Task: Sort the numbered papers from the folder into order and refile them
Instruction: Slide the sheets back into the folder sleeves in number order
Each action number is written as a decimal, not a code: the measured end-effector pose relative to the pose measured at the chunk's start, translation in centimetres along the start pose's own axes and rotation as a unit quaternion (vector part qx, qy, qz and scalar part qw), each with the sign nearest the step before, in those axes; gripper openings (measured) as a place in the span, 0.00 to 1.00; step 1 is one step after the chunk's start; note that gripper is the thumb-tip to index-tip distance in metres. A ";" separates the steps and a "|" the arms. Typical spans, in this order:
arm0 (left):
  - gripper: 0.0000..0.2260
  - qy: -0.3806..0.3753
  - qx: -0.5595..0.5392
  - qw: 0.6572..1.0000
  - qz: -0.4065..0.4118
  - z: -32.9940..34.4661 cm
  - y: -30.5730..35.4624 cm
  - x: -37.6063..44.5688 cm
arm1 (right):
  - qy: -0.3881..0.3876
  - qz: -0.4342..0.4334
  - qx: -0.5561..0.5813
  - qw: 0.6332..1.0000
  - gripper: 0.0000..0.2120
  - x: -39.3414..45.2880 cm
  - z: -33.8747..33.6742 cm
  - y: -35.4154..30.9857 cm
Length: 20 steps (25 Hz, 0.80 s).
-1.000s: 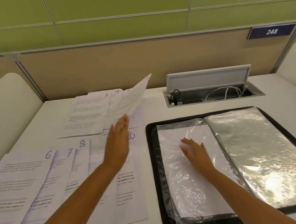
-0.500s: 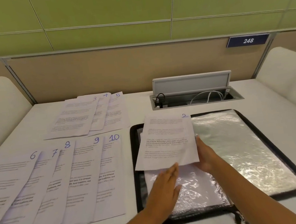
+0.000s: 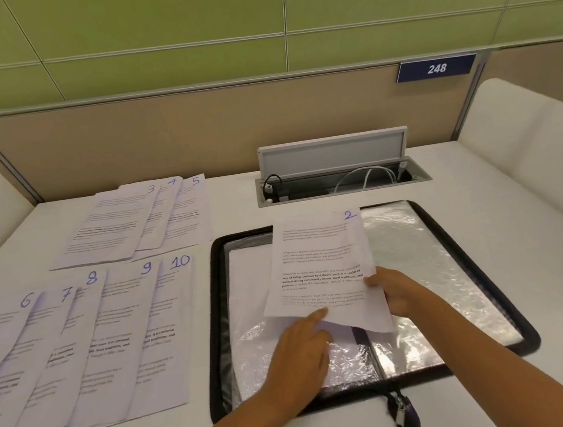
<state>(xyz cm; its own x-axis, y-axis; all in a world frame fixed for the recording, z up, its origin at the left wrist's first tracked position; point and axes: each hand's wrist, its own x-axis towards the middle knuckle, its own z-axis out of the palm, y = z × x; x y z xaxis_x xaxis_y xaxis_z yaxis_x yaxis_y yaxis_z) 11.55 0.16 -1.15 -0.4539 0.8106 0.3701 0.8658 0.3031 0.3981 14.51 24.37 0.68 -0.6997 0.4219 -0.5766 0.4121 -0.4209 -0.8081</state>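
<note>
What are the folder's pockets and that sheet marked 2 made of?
Pockets: apparently thin clear plastic film, since they are glossy and wrinkled with glare. Sheet 2: plain matte white paper with printed text, bending in the right hand.

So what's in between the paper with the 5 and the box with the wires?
Nothing: between the sheet marked 5 and the cable box there is only bare white table, as the head view shows.
</note>
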 end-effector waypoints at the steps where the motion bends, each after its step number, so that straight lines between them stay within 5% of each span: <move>1: 0.05 0.008 0.006 1.000 -0.021 0.2 -0.4 0.6 | -0.011 -0.004 0.009 1.000 0.19 -0.1 -0.9 0.0; 6: 0.07 -0.011 0.030 0.997 -0.070 0.9 -2.2 2.1 | 0.032 -0.054 0.058 0.996 0.22 -0.3 -4.1 -0.9; 13: 0.13 -0.018 0.074 0.996 -0.034 3.8 -1.7 8.1 | 0.118 -0.185 0.255 0.942 0.22 0.9 -7.8 -3.8; 20: 0.25 -0.169 0.053 0.972 -0.157 6.4 -1.6 16.2 | 0.035 -0.198 0.397 0.896 0.26 2.7 -8.2 -8.8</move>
<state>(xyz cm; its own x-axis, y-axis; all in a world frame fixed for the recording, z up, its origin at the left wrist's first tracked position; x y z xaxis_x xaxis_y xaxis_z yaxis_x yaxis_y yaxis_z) 4.20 16.03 -1.17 -0.6189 0.7832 -0.0597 0.7216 0.5970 0.3506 13.79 35.80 5.18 -0.6493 0.7018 -0.2932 -0.4240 -0.6540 -0.6265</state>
